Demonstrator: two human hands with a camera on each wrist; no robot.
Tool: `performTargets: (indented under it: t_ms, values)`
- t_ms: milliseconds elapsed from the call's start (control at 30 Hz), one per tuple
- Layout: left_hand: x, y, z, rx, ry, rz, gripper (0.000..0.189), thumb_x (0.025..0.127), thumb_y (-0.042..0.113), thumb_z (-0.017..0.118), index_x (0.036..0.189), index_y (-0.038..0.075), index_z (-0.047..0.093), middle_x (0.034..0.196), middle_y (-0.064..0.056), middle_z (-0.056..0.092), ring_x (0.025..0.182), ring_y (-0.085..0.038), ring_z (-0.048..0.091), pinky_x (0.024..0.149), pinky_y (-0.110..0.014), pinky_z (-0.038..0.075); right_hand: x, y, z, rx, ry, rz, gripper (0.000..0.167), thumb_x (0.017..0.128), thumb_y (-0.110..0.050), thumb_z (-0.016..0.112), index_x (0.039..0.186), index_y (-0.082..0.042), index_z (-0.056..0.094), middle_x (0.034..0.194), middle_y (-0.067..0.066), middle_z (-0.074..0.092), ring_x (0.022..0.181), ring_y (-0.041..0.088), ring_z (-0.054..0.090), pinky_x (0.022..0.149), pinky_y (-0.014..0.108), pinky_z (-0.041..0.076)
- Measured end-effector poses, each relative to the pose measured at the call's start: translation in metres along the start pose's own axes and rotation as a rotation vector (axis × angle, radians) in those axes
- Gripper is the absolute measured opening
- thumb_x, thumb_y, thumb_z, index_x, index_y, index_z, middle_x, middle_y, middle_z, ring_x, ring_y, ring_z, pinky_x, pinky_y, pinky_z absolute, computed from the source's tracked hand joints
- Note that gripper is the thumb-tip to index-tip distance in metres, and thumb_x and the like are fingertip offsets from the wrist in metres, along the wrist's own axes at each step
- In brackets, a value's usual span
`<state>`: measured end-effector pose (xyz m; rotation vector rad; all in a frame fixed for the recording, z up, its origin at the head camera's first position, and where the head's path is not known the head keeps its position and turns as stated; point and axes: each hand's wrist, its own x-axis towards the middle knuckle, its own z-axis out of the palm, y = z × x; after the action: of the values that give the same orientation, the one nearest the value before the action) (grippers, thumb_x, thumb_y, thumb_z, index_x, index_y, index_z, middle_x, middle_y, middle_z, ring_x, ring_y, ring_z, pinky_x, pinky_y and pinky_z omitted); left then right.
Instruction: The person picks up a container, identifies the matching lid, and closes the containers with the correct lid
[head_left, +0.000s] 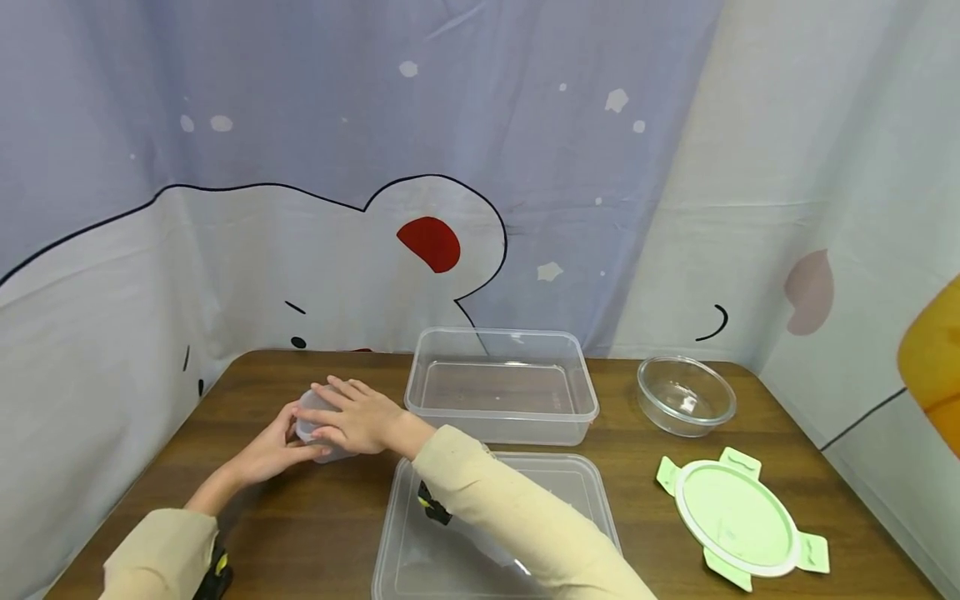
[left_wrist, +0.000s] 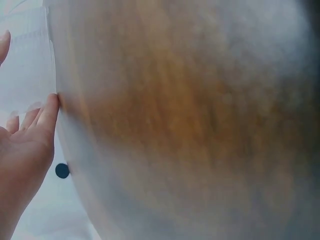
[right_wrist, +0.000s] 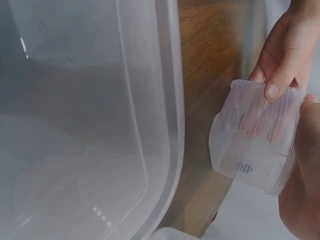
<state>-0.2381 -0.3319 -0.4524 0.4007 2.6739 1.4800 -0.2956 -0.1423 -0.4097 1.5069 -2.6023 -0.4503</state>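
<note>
A small clear plastic container is between my two hands above the left part of the wooden table. My left hand grips its side, and in the right wrist view the left thumb lies along the ribbed clear wall of the container. My right hand reaches across from the right, its fingers spread and nearly straight over the container's top. The left wrist view catches part of the left hand with its fingertips at the container's wall.
A large clear rectangular container stands at the back middle. In front of it lies a flat translucent lid, with my right forearm crossing above. To the right are a round glass bowl and a green lid with flaps.
</note>
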Motion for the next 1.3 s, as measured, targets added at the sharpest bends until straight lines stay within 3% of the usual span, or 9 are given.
performTargets:
  t_ms: [167, 267, 400, 600, 867, 1100, 1300]
  values:
    - [0.002, 0.006, -0.002, -0.003, -0.018, -0.015, 0.084, 0.088, 0.017, 0.068, 0.144, -0.009, 0.010, 0.146, -0.034, 0.026, 0.130, -0.045, 0.039, 0.095, -0.036, 0.052, 0.002, 0.002, 0.002, 0.075, 0.013, 0.012, 0.056, 0.102, -0.054, 0.014, 0.154, -0.035, 0.007, 0.163, -0.008, 0.004, 0.151, 0.014, 0.001, 0.123, 0.031, 0.011]
    - [0.002, 0.007, -0.001, 0.000, -0.021, -0.014, 0.087, 0.088, 0.015, 0.068, 0.144, -0.011, 0.008, 0.144, -0.036, 0.025, 0.132, -0.049, 0.036, 0.096, -0.042, 0.051, 0.002, 0.003, 0.003, 0.166, 0.022, 0.020, 0.060, 0.102, -0.054, 0.017, 0.155, -0.028, 0.009, 0.163, -0.008, 0.005, 0.151, 0.013, -0.001, 0.123, 0.031, 0.009]
    - [0.002, 0.005, -0.002, -0.006, -0.016, -0.005, 0.085, 0.087, 0.012, 0.069, 0.144, -0.013, 0.011, 0.142, -0.034, 0.029, 0.131, -0.045, 0.039, 0.094, -0.036, 0.053, 0.000, 0.002, 0.000, 0.240, 0.033, 0.023, 0.063, 0.102, -0.054, 0.021, 0.155, -0.021, 0.013, 0.163, -0.006, 0.009, 0.150, 0.010, 0.002, 0.123, 0.028, 0.008]
    - [0.003, 0.006, -0.004, -0.015, -0.013, 0.007, 0.082, 0.086, 0.012, 0.070, 0.143, -0.013, 0.015, 0.140, -0.034, 0.034, 0.126, -0.038, 0.044, 0.088, -0.022, 0.053, -0.001, 0.001, -0.004, 0.257, 0.039, 0.029, 0.065, 0.102, -0.052, 0.022, 0.154, -0.014, 0.017, 0.162, 0.000, 0.013, 0.150, 0.012, 0.008, 0.122, 0.024, 0.009]
    - [0.004, 0.010, -0.004, 0.010, -0.002, 0.000, 0.083, 0.085, 0.012, 0.072, 0.141, -0.015, 0.017, 0.136, -0.035, 0.039, 0.125, -0.043, 0.045, 0.088, -0.029, 0.054, -0.006, 0.008, -0.006, 0.289, 0.030, 0.057, 0.062, 0.104, -0.048, 0.022, 0.154, -0.012, 0.019, 0.162, 0.001, 0.012, 0.150, 0.012, 0.005, 0.121, 0.022, 0.007]
    - [0.003, 0.013, -0.004, 0.057, 0.040, -0.013, 0.082, 0.083, 0.012, 0.074, 0.140, -0.016, 0.020, 0.132, -0.034, 0.044, 0.119, -0.043, 0.051, 0.084, -0.025, 0.054, -0.016, 0.016, -0.008, 0.280, 0.062, 0.074, 0.057, 0.105, -0.041, 0.022, 0.154, -0.010, 0.019, 0.162, 0.002, 0.015, 0.150, 0.012, 0.006, 0.122, 0.023, 0.007]
    - [0.000, 0.015, -0.005, 0.124, 0.074, -0.028, 0.081, 0.084, 0.015, 0.074, 0.139, -0.015, 0.024, 0.129, -0.032, 0.048, 0.118, -0.046, 0.052, 0.079, -0.021, 0.049, -0.031, 0.024, -0.015, 0.257, 0.059, 0.079, 0.060, 0.104, -0.044, 0.025, 0.154, -0.010, 0.018, 0.162, 0.002, 0.014, 0.150, 0.012, 0.006, 0.122, 0.024, 0.007]
